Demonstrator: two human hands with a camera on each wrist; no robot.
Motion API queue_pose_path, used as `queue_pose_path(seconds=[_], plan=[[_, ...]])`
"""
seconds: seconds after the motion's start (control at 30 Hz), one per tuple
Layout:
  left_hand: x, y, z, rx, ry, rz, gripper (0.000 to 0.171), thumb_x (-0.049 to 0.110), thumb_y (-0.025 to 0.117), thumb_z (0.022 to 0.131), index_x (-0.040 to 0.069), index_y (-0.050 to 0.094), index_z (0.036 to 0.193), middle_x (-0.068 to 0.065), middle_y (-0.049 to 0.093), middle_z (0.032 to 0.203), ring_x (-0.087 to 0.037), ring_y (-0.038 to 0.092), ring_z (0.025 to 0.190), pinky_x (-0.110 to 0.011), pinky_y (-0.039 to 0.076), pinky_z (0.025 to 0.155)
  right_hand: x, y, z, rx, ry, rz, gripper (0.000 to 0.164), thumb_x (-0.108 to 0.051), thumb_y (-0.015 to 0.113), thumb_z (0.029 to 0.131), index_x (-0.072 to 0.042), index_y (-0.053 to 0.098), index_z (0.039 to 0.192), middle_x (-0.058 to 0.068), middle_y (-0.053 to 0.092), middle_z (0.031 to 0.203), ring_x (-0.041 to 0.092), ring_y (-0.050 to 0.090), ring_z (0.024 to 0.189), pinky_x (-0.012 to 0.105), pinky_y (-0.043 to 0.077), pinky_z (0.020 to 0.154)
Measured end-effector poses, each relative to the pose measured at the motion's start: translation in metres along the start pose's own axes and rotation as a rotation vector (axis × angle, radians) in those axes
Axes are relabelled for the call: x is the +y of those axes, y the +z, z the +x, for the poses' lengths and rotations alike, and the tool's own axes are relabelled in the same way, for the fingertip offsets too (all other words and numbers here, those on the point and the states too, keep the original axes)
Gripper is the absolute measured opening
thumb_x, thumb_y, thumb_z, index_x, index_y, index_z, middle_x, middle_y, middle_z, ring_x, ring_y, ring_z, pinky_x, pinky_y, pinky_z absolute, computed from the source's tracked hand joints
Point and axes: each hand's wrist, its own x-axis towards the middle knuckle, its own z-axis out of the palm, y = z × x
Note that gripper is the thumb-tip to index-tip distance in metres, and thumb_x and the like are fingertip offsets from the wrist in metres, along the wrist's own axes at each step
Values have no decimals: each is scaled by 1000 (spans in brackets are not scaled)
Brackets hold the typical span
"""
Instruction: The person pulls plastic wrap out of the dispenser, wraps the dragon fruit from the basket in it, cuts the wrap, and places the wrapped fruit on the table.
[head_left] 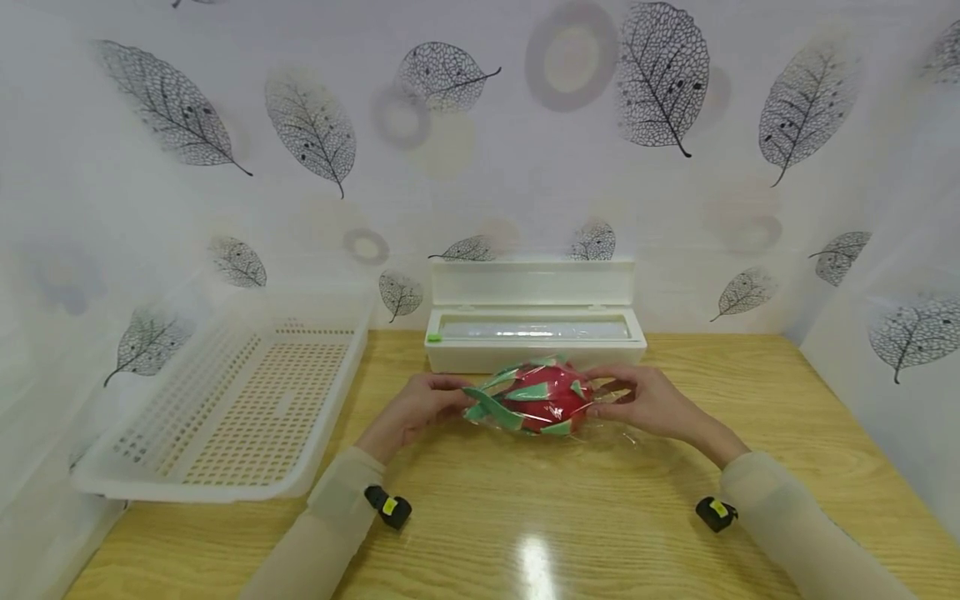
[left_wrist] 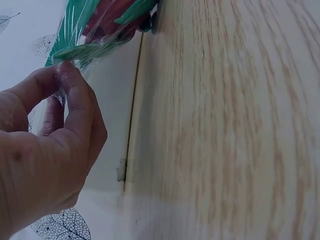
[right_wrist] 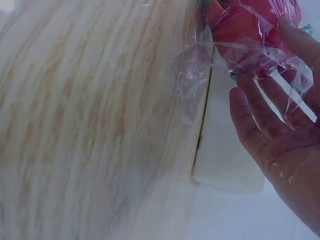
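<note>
A red dragon fruit [head_left: 551, 396] with green scales lies sideways in shiny clear plastic wrap [right_wrist: 192, 75], in front of the white box. At its leafy left end, my left hand [head_left: 420, 408] pinches the wrapped tip between thumb and fingers; the left wrist view shows this hand [left_wrist: 60, 130] close up. My right hand [head_left: 652, 404] holds the rounded right end, thumb on the fruit and the other fingers spread along its far side and below. Loose wrap trails from that end, near the right palm.
Behind the fruit stands a white cling film box [head_left: 487, 358], its lid [head_left: 532, 283] raised and a film roll [head_left: 532, 328] inside. A white perforated plastic basket [head_left: 322, 433] sits at the left of the wooden table [head_left: 600, 517]. Leaf-patterned sheeting [head_left: 495, 183] encloses the back and sides.
</note>
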Motion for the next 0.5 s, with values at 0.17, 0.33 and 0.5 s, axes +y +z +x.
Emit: queue_pose_path(seconds=[0.17,0.33,0.5], plan=[[2,-1,-3,25,-21,-27,28,-1,69,90,-7,70,118,1,74,86,-8,68,76,-21,58,72,0,0,0,-8,1,4,45,-20,80,90,-13,67,132,17,69,131,28,74,107,22,60,80],[1,-6,-5,-23,-13,-48,28,-1,69,92,-6,70,119,3,75,88,-8,69,80,-21,58,75,-1,0,-1,-14,5,11,46,-21,80,89,-13,67,132,17,68,132,27,75,106,23,60,79],[2,-16,-10,-125,-29,-66,39,4,66,94,-5,62,132,-2,74,105,-11,71,92,-27,60,88,0,0,0,-10,10,-1,46,-21,80,89,-13,67,132,18,68,132,29,74,107,22,60,80]])
